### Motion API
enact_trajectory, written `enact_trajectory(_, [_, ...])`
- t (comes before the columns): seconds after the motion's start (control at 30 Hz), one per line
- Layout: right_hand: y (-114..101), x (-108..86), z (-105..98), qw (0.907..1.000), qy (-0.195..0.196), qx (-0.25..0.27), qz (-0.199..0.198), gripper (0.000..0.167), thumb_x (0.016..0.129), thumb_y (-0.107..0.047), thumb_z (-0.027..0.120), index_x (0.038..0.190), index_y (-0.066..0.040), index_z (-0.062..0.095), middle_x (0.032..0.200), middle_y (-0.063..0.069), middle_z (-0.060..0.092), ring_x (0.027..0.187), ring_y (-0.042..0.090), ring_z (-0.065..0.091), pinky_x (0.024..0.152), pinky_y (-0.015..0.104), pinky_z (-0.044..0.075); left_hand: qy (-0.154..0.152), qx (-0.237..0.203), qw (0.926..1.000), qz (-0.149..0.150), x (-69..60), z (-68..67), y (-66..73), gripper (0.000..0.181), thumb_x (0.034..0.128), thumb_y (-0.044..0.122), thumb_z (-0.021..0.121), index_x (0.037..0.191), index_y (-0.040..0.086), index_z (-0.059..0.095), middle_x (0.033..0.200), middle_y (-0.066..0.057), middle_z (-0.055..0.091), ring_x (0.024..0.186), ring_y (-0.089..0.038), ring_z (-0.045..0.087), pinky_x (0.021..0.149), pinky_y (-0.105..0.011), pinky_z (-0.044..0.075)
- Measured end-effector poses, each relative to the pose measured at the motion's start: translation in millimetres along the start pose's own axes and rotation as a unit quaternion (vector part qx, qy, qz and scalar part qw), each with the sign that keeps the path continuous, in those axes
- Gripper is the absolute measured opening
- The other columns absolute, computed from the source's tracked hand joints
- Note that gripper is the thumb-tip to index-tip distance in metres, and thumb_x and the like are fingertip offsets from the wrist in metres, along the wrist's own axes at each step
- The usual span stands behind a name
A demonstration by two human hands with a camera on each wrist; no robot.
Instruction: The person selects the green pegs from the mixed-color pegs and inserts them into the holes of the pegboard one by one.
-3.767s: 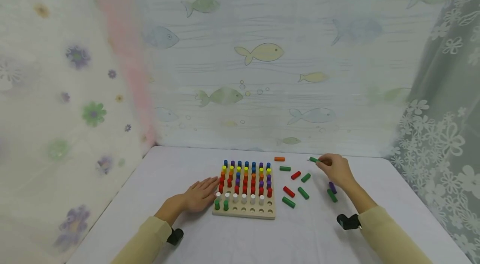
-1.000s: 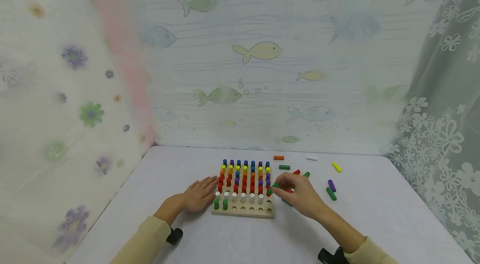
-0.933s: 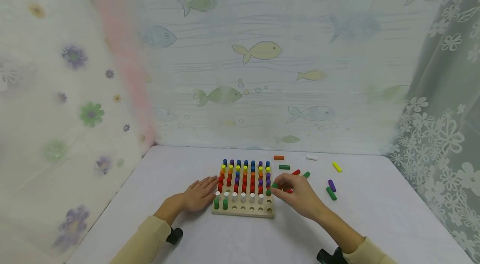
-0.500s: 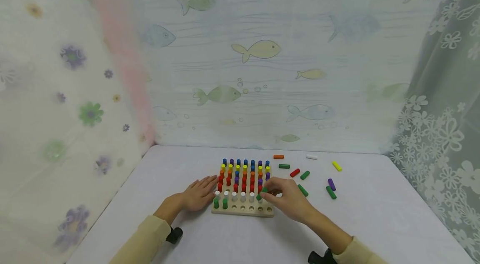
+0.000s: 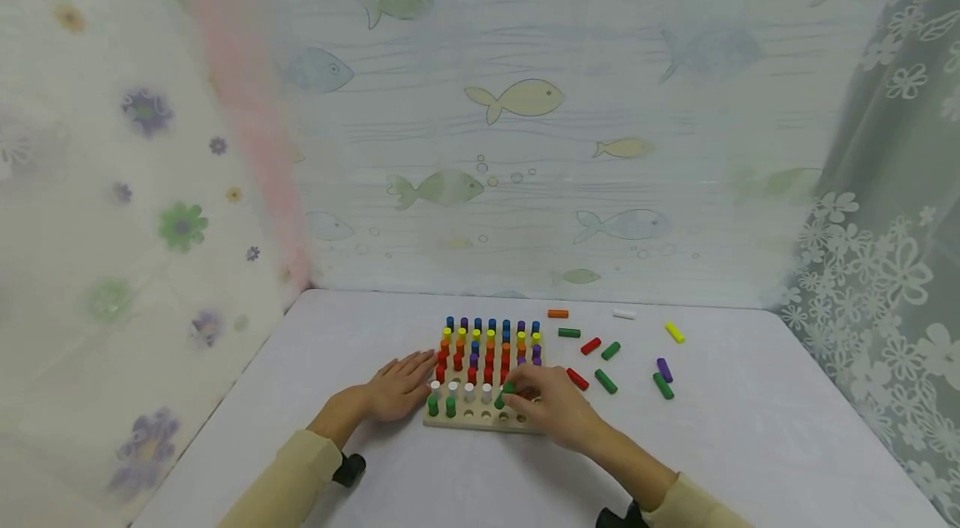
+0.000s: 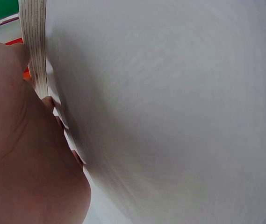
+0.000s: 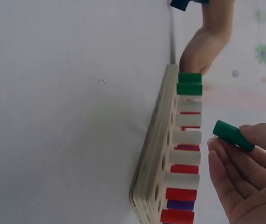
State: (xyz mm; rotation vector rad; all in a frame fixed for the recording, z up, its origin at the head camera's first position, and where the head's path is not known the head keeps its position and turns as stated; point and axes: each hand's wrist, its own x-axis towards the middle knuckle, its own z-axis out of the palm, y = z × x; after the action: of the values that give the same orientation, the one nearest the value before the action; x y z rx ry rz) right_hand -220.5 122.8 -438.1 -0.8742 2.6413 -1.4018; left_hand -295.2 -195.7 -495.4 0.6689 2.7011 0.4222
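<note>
My right hand point(image 5: 558, 407) pinches a green peg point(image 7: 231, 134) between thumb and fingers, just above the front part of a wooden pegboard point(image 5: 483, 422). The peg is tilted and does not sit in a hole. Rows of coloured pegs stand upright in the board: blue, yellow, orange, red, purple and white. Two green pegs point(image 5: 442, 407) stand at the left end of the front row, with bare holes to their right. My left hand point(image 5: 397, 391) lies flat on the table, its straight fingers against the board's left edge. The right hand hides the board's front right corner.
Right of the board lie several loose pegs on the white cloth. Among them are an orange peg point(image 5: 557, 314), a white peg point(image 5: 624, 314), a yellow peg point(image 5: 675, 333), a purple peg point(image 5: 664, 370), a red peg point(image 5: 577, 379) and several green ones. Patterned curtains hang behind.
My right hand has carried the green peg from the back right of the table to the board, then leftward along its front. The left hand has stayed in place.
</note>
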Motion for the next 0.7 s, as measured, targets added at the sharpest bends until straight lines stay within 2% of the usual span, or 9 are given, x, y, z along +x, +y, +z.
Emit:
enact_trajectory(0.2, [-1.6, 3.8, 9.6, 0.9998, -0.012, 0.012, -0.010, 0.006, 0.098, -0.009, 0.069, 0.104, -0.007, 0.070, 0.095, 0.003, 0.076, 0.086, 0.013, 0.072, 0.079, 0.022, 0.058, -0.001, -0.004, 1.0000, 0.000, -1.0, -0.4, 0.8, 0.066, 0.1088, 0.044, 0.039, 0.165, 0.016, 0.020, 0.172, -0.003, 0.016, 0.158, -0.029, 0.010, 0.125, -0.059, 0.007])
enact_trajectory(0.47, [-1.7, 9.3, 19.4, 0.9996, -0.022, -0.015, -0.003, 0.011, 0.097, -0.009, 0.070, 0.107, -0.003, 0.070, 0.096, 0.000, 0.075, 0.085, 0.006, 0.069, 0.077, 0.020, 0.057, 0.003, -0.004, 1.0000, 0.003, -2.4, -0.2, 1.0, 0.066, 0.1088, 0.044, 0.039, 0.165, 0.015, 0.020, 0.172, -0.004, 0.015, 0.158, -0.029, 0.010, 0.125, -0.059, 0.007])
enact_trajectory(0.7, [-4.4, 13.6, 26.9, 0.9990, -0.038, -0.019, 0.013, 0.011, 0.097, -0.011, 0.070, 0.107, -0.005, 0.070, 0.097, 0.000, 0.075, 0.086, 0.005, 0.068, 0.076, 0.019, 0.056, 0.005, 0.003, 1.0000, 0.004, -1.4, 0.9, 0.7, 0.066, 0.1090, 0.044, 0.039, 0.165, 0.016, 0.020, 0.172, -0.003, 0.015, 0.158, -0.029, 0.010, 0.125, -0.059, 0.007])
